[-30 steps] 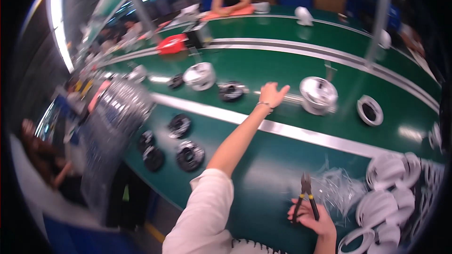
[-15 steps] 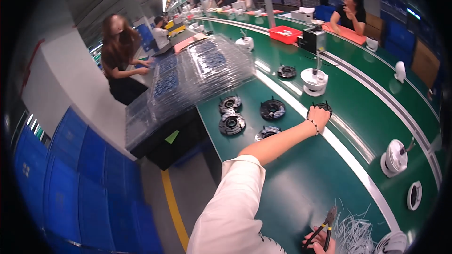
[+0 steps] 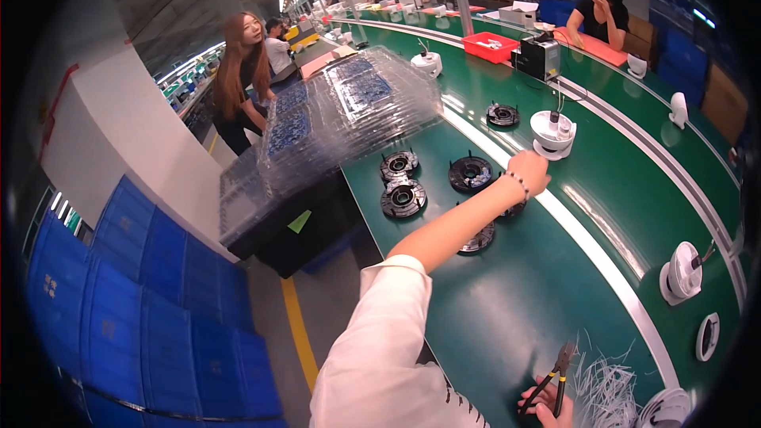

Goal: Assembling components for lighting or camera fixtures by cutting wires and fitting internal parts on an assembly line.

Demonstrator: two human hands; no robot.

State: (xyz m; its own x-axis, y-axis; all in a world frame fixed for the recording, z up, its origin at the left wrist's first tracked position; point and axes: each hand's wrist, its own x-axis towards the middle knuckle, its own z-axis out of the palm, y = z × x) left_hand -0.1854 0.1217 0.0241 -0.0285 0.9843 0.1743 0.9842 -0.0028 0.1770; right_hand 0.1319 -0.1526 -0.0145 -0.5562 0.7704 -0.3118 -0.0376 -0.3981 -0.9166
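Blue bins (image 3: 166, 309), stacked, lower left; contents not visible. Clear plastic trays (image 3: 416, 115), stacked, blue parts (image 3: 369, 89) in them. Red tray (image 3: 487, 56), white contents. Left hand (image 3: 527, 173): arm extended, back of hand up, fingers curled; whether gripping, cannot tell. Black round part (image 3: 517, 208), on green worktable (image 3: 476, 301), partly hidden under left wrist. Right hand (image 3: 547, 408): low, gripping black-and-yellow cutters (image 3: 562, 387), tips up, beside white strips (image 3: 606, 392).

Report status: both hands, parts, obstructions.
Left hand over pale strip, grip unclear. Right hand holding cutters. Left forearm partly hiding a black round part.
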